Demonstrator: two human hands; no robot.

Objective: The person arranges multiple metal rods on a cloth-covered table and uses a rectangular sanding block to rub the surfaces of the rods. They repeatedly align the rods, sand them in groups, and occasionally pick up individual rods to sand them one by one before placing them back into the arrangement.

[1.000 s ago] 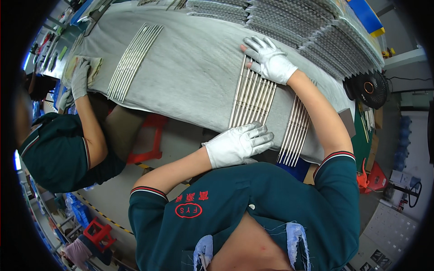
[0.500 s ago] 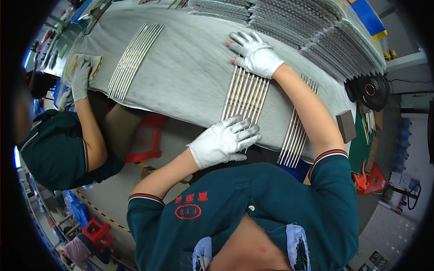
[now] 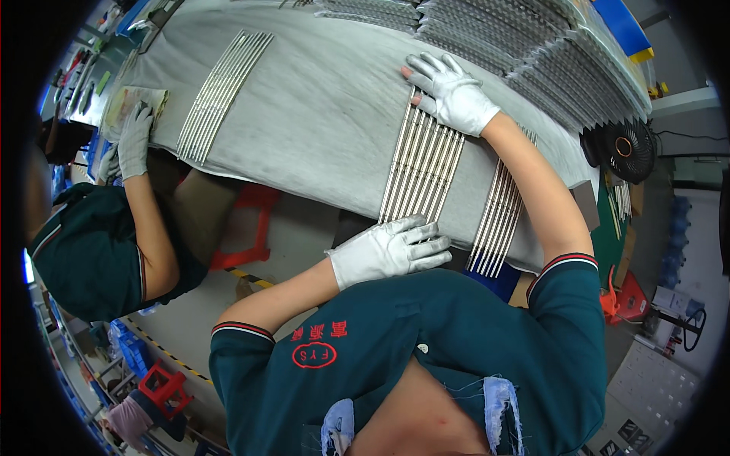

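Observation:
A row of shiny metal rods point(image 3: 422, 167) lies side by side on the grey cloth-covered table point(image 3: 319, 114), between my two gloved hands. My left hand point(image 3: 389, 251), in a white glove, rests at the rods' near ends by the table edge, its fingers stretched out and pointing right. At the far ends is my right hand point(image 3: 455, 95), also gloved, fingers spread, with two bare fingertips showing; its palm covers some rod tips. Under my right forearm lies a second row of metal rods point(image 3: 498, 216), partly hidden and reaching the table's near edge.
Farther left lies another row of rods point(image 3: 224, 95). Wrapped stacks of metal parts point(image 3: 525, 57) line the far right side. A black fan point(image 3: 620, 150) and a dark block point(image 3: 584, 204) stand at right. A co-worker point(image 3: 99, 251) with gloved hands sits at left, near a red stool point(image 3: 255, 228).
Both my hands and the middle row of rods have shifted to the right. My left hand has also come slightly nearer to me. The second row under my right forearm stays about where it was.

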